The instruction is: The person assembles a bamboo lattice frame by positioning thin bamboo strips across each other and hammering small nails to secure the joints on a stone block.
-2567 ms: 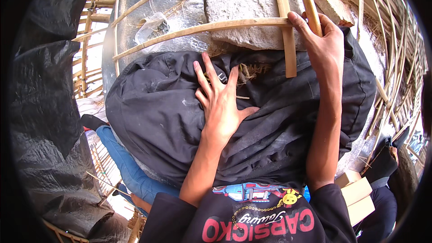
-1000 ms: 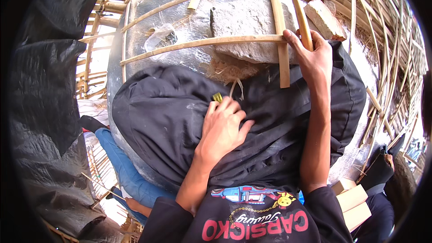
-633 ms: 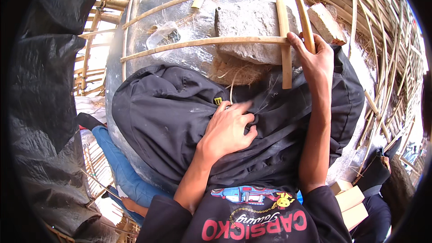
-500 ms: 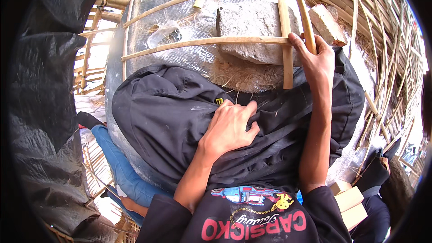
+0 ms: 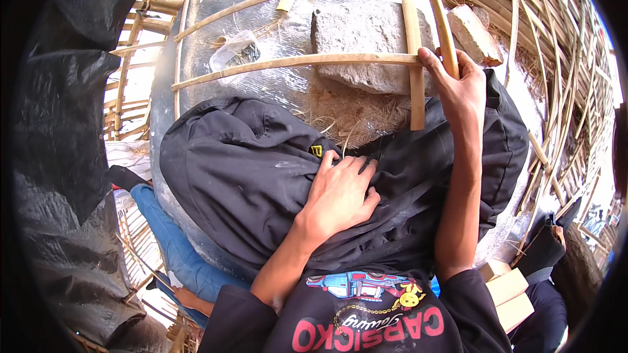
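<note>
My right hand (image 5: 461,85) is closed around the round wooden handle of a hammer (image 5: 439,16). The hammer's grey head is mostly cut off by the top edge. My thumb lies by the corner of a bamboo frame (image 5: 297,62), where a cross strip meets an upright slat. Across my lap are black trousers (image 5: 235,157), and my left hand (image 5: 340,193) rests palm down on them, fingers slightly apart and bent over the cloth. No held thing shows in it, though its fingertips are partly hidden in the folds. A thin pale fibre (image 5: 351,136) lies just beyond them.
Under the frame sits a rough concrete block (image 5: 363,29); a brick (image 5: 474,36) stands right of it. A clear plastic bag (image 5: 232,52) with small dark pieces lies left. Woven bamboo (image 5: 569,78) fills the right side, black sheeting (image 5: 65,124) the left. Another person's jeans (image 5: 173,229) show lower left.
My left hand has shifted slightly right and down; its raised index finger has come down beside the others. My right hand keeps its hold on the hammer. The view has moved a little.
</note>
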Motion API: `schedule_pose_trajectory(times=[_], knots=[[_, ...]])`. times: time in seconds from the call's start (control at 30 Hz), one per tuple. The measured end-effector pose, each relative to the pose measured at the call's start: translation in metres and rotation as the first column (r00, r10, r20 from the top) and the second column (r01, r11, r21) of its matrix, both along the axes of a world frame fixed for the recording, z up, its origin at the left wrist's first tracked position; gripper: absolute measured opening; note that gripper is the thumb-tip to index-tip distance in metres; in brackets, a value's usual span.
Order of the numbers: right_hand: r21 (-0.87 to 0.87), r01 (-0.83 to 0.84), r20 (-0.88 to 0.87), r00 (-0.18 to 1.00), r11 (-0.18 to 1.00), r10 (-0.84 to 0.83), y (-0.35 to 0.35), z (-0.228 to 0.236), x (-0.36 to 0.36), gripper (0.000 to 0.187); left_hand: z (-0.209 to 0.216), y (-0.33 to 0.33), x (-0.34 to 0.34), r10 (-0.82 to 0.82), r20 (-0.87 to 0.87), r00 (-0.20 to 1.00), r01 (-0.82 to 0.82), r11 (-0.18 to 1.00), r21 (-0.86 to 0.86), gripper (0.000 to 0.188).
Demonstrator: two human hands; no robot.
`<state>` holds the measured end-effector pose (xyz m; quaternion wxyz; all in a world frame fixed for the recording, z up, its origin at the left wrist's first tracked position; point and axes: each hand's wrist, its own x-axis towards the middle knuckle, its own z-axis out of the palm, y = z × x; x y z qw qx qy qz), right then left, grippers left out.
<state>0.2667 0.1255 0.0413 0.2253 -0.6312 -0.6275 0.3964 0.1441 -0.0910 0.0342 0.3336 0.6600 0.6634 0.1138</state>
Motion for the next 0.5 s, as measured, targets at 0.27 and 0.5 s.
schedule_pose_trajectory(times=[0.27, 0.5], knots=[[0.013, 0.007, 0.022, 1.000, 1.000, -0.007, 0.000, 0.000, -0.001, 0.052, 0.001, 0.003, 0.001, -0.018, 0.005, 1.000, 0.018, 1.000, -0.001, 0.047], [0.098, 0.005, -0.014, 1.000, 0.995, -0.004, -0.003, -0.004, 0.002, 0.048, 0.034, 0.015, -0.039, 0.231, 0.250, 0.940, -0.289, 0.930, 0.227, 0.045]])
